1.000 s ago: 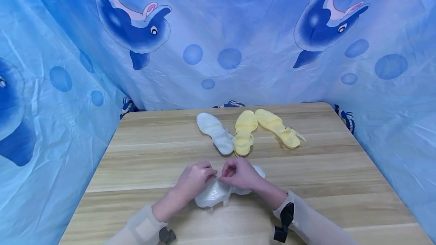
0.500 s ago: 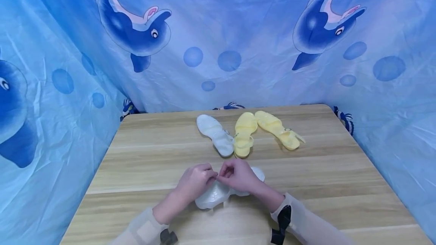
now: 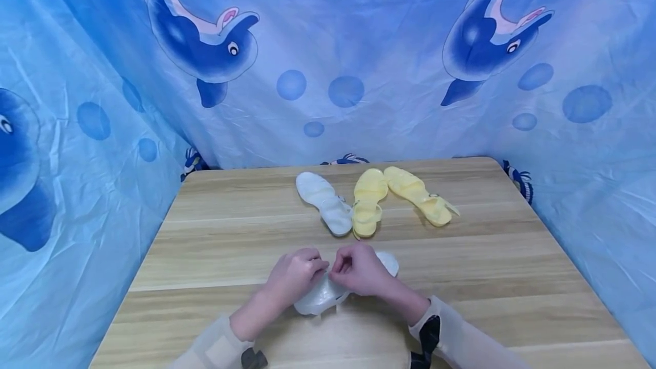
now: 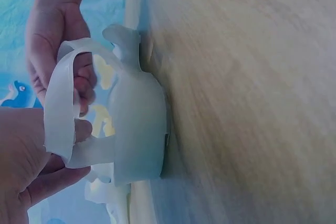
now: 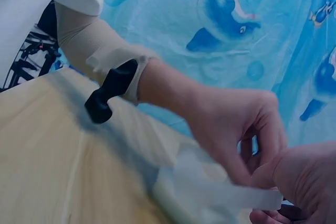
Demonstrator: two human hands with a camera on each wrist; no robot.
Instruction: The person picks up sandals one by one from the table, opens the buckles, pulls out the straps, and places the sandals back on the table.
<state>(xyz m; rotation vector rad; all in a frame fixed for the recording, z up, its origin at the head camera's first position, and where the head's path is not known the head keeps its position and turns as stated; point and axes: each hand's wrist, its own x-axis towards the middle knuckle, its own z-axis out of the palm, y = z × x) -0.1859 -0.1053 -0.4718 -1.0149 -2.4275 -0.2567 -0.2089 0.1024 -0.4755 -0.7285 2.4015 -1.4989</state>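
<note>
Three sandals (image 3: 370, 187) are lying side by side far back on the table (image 3: 225, 232). Before them, a fourth sandal (image 3: 320, 299) is resting below the left hand (image 3: 297, 272) and right hand (image 3: 363, 269).

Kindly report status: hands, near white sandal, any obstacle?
Left hand, right hand: both pinching strap. Near white sandal: resting on table. Nothing seen blocking; three other sandals beyond.

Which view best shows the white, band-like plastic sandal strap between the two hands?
Left wrist view: the white, band-like plastic strap shows as a close, nearly unblocked loop. In the head view, the left hand and right hand largely cover it; the right wrist view gives a blurred stretch.
</note>
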